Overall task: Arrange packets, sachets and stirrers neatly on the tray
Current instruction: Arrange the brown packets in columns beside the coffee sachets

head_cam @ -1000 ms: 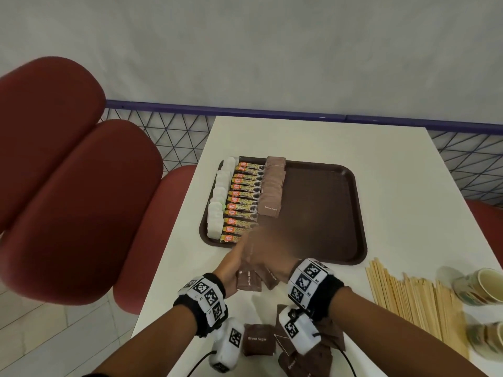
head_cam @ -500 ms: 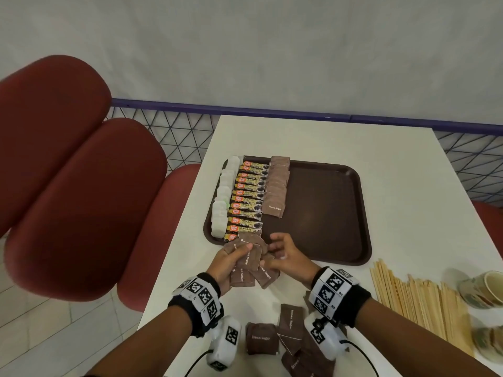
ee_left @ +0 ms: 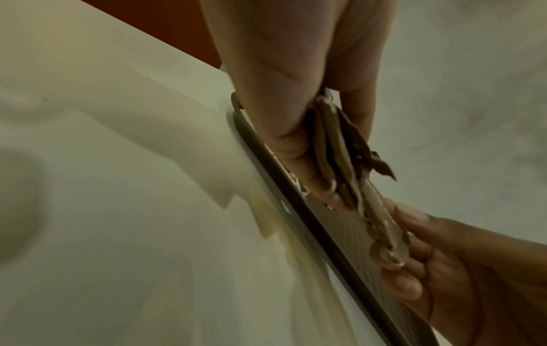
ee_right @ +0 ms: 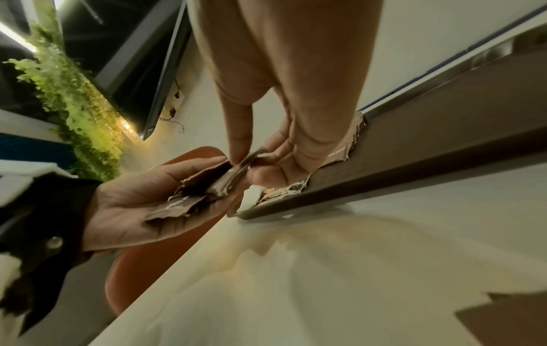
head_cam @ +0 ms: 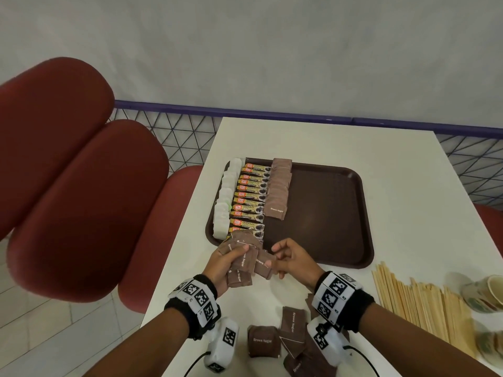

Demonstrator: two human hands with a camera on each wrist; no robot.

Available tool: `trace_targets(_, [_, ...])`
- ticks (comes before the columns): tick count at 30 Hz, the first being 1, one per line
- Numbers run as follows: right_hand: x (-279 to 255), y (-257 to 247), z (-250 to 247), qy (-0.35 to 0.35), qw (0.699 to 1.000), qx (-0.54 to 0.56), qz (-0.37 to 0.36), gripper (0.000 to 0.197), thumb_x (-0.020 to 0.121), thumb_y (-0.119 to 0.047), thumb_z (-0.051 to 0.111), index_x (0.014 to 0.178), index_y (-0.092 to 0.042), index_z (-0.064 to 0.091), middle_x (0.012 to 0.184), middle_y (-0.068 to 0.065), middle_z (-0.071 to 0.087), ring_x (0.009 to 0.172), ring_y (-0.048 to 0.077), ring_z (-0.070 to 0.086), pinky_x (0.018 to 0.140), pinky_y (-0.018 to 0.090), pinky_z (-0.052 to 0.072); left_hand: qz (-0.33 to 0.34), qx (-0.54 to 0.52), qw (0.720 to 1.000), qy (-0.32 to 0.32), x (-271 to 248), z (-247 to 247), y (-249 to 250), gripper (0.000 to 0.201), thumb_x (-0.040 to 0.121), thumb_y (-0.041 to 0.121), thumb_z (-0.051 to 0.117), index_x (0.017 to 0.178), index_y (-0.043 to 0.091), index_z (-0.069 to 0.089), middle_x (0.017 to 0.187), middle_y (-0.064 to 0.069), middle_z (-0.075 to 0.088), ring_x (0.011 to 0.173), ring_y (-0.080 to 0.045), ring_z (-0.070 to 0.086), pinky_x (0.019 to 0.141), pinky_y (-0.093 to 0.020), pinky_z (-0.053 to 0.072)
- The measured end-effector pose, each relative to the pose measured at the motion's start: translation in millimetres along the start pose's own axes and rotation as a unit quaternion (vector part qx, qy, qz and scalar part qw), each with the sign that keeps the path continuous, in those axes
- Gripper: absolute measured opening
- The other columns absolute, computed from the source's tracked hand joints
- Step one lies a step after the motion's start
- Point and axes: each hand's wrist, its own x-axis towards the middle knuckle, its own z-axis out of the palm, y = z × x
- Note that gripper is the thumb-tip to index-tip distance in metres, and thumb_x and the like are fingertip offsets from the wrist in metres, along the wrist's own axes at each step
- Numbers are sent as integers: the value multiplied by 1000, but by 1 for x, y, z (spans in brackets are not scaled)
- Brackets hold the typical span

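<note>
The task looks roughly half done: on the dark brown plastic tray (head_cam: pixel 326 213), beyond the grip, lie a column of white sachets (head_cam: pixel 224 205), a column of orange-labelled granule sticks (head_cam: pixel 249 198) and a shorter column of brown sugar packets (head_cam: pixel 279 191). The left hand (head_cam: pixel 220 265) clutches a fanned bunch of brown sugar packets (head_cam: pixel 242 257) over the tray's near rim, and the right hand (head_cam: pixel 292 258) pinches one packet off it. Still loose on the white bench (head_cam: pixel 394 164) — more brown packets (head_cam: pixel 288 336) behind the grip and pale wooden stirrers (head_cam: pixel 419 306) to its right. The tray's right half lies open.
</note>
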Motion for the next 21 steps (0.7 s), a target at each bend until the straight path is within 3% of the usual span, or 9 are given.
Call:
trace_targets(6, [3, -5, -2, -23, 999, -32, 10, 21, 79, 4, 66, 79, -11, 51, 69, 4, 55, 54, 9, 53, 49, 17, 45, 14, -14, 1000, 11, 4, -4, 0, 35, 87, 8, 59, 122, 0, 56, 100, -19, 67, 80, -25, 67, 65, -33, 57])
trace_targets(8, [9, -10, -8, 14, 1000, -17, -6, 21, 80, 6, 64, 77, -12, 52, 71, 4, 55, 56, 12, 52, 49, 16, 46, 15, -21, 1000, 15, 5, -7, 1, 37, 87, 9, 60, 123, 2, 56, 107, -20, 66, 86, -28, 65, 72, -37, 55])
trace_targets(11, [22, -19, -25, 102, 995, -3, -24, 22, 82, 5, 61, 77, -14, 51, 75, 4, 57, 61, 12, 54, 49, 15, 46, 17, -19, 999, 28, 7, -13, 2, 38, 87, 11, 60, 124, 4, 56, 110, -19, 65, 91, -27, 64, 72, -34, 55])
trace_targets(15, [54, -29, -49, 205, 976, -67, -39, 26, 83, 0, 61, 73, -21, 50, 76, 6, 60, 62, 16, 56, 54, 21, 45, 13, -27, 999, 32, 7, -19, 2, 37, 88, 12, 59, 124, 7, 55, 111, -18, 65, 93, -27, 64, 73, -33, 55])
trace_targets(17, [70, -32, -54, 229, 965, -124, -27, 28, 81, -1, 64, 70, -24, 53, 80, 8, 60, 70, 21, 58, 64, 30, 49, 14, -32, 999, 32, 7, -22, 2, 37, 89, 13, 58, 125, 7, 55, 111, -18, 65, 92, -27, 64, 72, -33, 55])
trace_targets(19, [83, -34, -52, 228, 959, -170, -6, 17, 80, -3, 65, 74, -18, 61, 83, 7, 60, 78, 21, 56, 73, 34, 48, 15, -38, 999, 35, 7, -24, 1, 37, 89, 13, 58, 125, 7, 55, 110, -18, 65, 90, -26, 64, 70, -32, 56])
trace_targets(21, [93, -34, -48, 219, 955, -200, 12, 10, 81, -4, 65, 91, -8, 66, 85, 5, 59, 82, 18, 54, 74, 27, 44, 15, -40, 998, 40, 7, -26, 2, 37, 89, 14, 58, 124, 7, 55, 108, -17, 66, 89, -26, 65, 70, -32, 55])
